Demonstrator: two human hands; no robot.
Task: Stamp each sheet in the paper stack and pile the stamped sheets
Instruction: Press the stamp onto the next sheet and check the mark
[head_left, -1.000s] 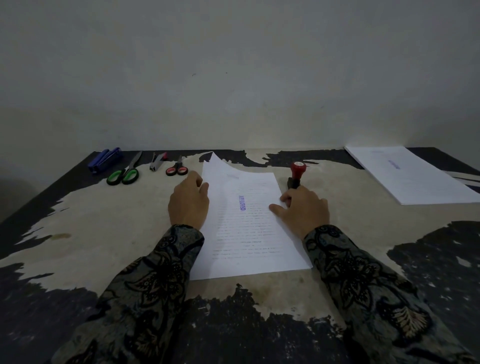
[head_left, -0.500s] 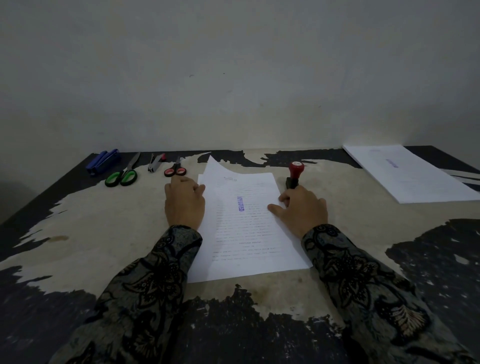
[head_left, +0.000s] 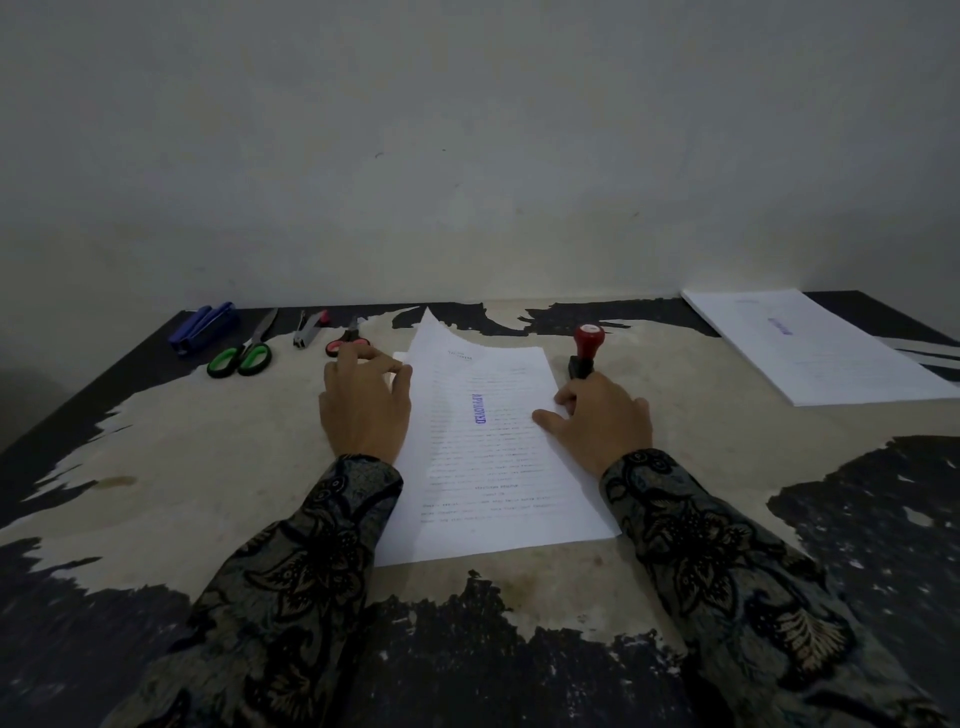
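Head view, read from left to right with the paper stack (head_left: 493, 457) as the landmark. Well to its left, along the far edge of the table (head_left: 171, 467), a blue stapler (head_left: 203, 327), green-handled scissors (head_left: 241, 357), a small grey tool (head_left: 309, 329) and red-handled scissors (head_left: 347, 342) are lined up. At the stack's left edge the left hand (head_left: 363, 410) is seen, its fingers curled and pinching the margin of the top sheet (head_left: 457, 364) — that sheet is skewed, its far corner lifted, and a blue APPROVED mark (head_left: 480, 408) is already printed on it. At the stack's right edge the right hand (head_left: 602, 421) is laid, the thumb pressed on the paper and the fingers curled round the base of the stamp (head_left: 586, 353), whose red knob stands upright just beside the stack's far right corner. Far to the right of the stack, the pile of stamped sheets (head_left: 815, 348) is found.

The step in hand is judged to be the peeling-off of the stamped sheet. It is best done with one sheet only pinched — the sheets below should be held flat by the right thumb. The sheet would then be carried across, clear of the stamp, and squared on the pile.
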